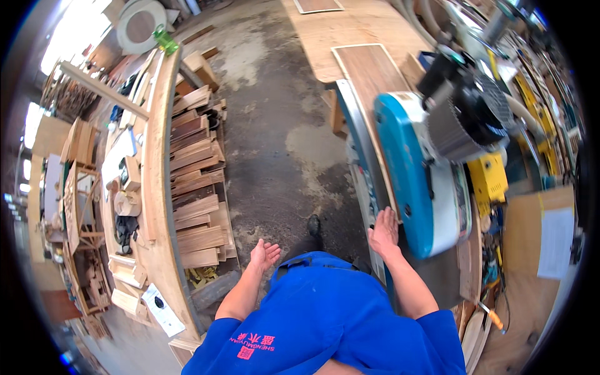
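My left hand (265,254) hangs in front of my body over the floor, palm turned up and fingers stretched out, with nothing in it. My right hand (384,234) lies with fingers extended at the near end of a long brown wooden panel with pale edging (370,76). Whether its fingertips press on the panel or only rest beside it, I cannot tell. The panel runs along the left side of a blue and white machine (403,169), partly hidden by its housing. A dark grey motor (459,122) sits on top of the machine.
A long wooden workbench (164,156) stands at left, bearing offcuts, a paper sheet (162,309) and a green bottle (165,40). Stacked wooden boards (197,153) lie beside it. Beyond the machine, a plywood table (312,37) holds another panel (317,5). A yellow box (487,178) adjoins the machine.
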Available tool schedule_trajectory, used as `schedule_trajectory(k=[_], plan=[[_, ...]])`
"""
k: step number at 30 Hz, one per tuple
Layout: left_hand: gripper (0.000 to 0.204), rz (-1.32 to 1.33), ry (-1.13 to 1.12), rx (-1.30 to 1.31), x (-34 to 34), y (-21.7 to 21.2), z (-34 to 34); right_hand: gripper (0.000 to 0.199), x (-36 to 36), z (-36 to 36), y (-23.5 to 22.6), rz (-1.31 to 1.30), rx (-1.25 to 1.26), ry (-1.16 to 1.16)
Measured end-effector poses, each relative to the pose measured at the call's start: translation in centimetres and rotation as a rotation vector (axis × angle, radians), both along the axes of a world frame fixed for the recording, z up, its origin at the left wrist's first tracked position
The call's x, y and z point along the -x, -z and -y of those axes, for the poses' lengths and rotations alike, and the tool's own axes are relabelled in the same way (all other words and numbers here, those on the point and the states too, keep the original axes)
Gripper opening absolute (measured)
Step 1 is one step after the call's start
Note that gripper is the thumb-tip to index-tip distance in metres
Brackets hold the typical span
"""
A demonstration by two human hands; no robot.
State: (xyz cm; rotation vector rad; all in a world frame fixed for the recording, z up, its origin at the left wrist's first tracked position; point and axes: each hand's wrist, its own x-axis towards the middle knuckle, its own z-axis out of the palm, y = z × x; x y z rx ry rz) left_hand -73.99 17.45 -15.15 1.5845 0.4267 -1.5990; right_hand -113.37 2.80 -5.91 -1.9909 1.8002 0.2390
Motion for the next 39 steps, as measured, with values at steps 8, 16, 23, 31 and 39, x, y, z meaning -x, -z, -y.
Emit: schedule_trajectory(k=[8,16,23,31,39], plan=[[0.064,0.128,-0.111,-0.069,-11.1,-0.5,3.1,0.084,-5.4,4.5,-0.6,-0.093,-0.143,0.163],[0.062,0.048,-0.092,0.002,-13.5,1.4,14.8,0.085,-7.5,9.9,-0.6,-0.218,-0.251,0.203],[0.061,0.048,0.001,0.012,-18.3,1.4,27.5,0.043,-11.8,21.8,-2.7,-0.259,-0.461,0.228],[0.056,0.146,-0.01,0.119,-26.7,-0.8,41.4,0.038,-21.7,43.2,-3.8,0.141,-0.131,0.127],[0.058,0.099,-0.003,-0.02,-31.5,2.9,48.5,0.044,-28.8,64.0,-1.7,0.199,-0.061,0.137]])
